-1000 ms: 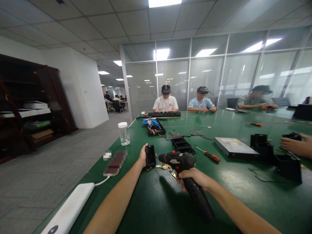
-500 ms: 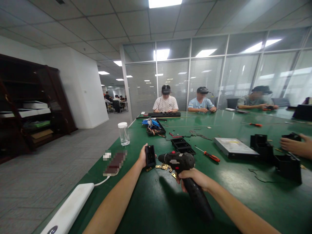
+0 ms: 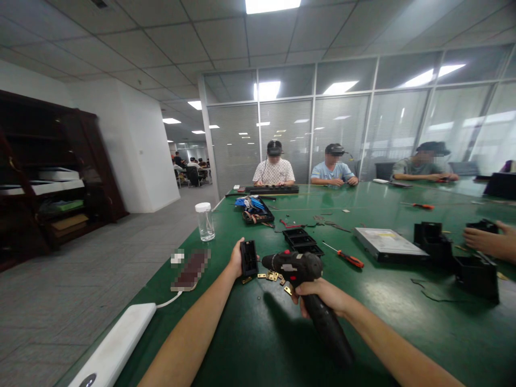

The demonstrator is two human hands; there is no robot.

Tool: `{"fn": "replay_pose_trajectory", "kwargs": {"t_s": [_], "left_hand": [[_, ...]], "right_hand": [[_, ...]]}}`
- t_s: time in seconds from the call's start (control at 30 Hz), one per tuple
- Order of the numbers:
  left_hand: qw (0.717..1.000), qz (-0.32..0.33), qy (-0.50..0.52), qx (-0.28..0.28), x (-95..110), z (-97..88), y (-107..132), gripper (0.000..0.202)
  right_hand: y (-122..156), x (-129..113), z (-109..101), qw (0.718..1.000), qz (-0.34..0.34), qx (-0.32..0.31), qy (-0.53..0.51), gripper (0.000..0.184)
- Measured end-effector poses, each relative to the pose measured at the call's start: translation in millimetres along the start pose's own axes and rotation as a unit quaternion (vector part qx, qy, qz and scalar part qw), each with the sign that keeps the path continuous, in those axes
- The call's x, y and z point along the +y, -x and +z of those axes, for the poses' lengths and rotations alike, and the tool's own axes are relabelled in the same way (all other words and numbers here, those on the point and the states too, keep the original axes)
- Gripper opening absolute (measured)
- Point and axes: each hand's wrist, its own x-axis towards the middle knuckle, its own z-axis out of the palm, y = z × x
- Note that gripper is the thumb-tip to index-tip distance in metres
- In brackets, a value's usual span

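My left hand (image 3: 236, 259) is closed round a small black plastic part (image 3: 249, 258) that stands upright on the green table (image 3: 258, 333). My right hand (image 3: 324, 295) grips the handle of a black power screwdriver (image 3: 300, 271), whose nose points left at the black part. Several small brass hinges (image 3: 274, 277) lie on the table between the two hands, just below the tool's nose.
A white power bank (image 3: 115, 344) with a cable lies near the left table edge, a clear jar (image 3: 205, 221) further back. A black tray (image 3: 302, 239), a red-handled screwdriver (image 3: 349, 258), a flat drive (image 3: 389, 244) and black housings (image 3: 475, 271) lie around. Another person's hand (image 3: 484, 239) rests at right; three people sit at the far end.
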Motion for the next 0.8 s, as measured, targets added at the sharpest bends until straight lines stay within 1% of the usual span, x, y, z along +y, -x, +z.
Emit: {"fn": "replay_pose_trajectory", "kwargs": {"t_s": [0.23, 0.4, 0.6, 0.8], "left_hand": [[1.000, 0.003, 0.000, -0.009, 0.0, -1.0, -0.2, 0.045], [1.000, 0.000, 0.001, -0.002, 1.3, 2.1, 2.5, 0.045], [0.999, -0.022, 0.018, 0.025, 3.6, 5.7, 6.5, 0.044], [1.000, -0.010, 0.012, 0.020, 3.1, 6.4, 6.7, 0.043]], "right_hand": [[0.7, -2.1, 1.2, 1.000, 0.005, -0.006, 0.007, 0.021], [0.8, -1.6, 0.7, 1.000, 0.001, -0.008, 0.008, 0.018], [0.3, -2.6, 1.1, 1.000, 0.004, 0.001, 0.005, 0.018], [0.3, -2.6, 1.6, 1.000, 0.011, -0.001, 0.004, 0.017]]}}
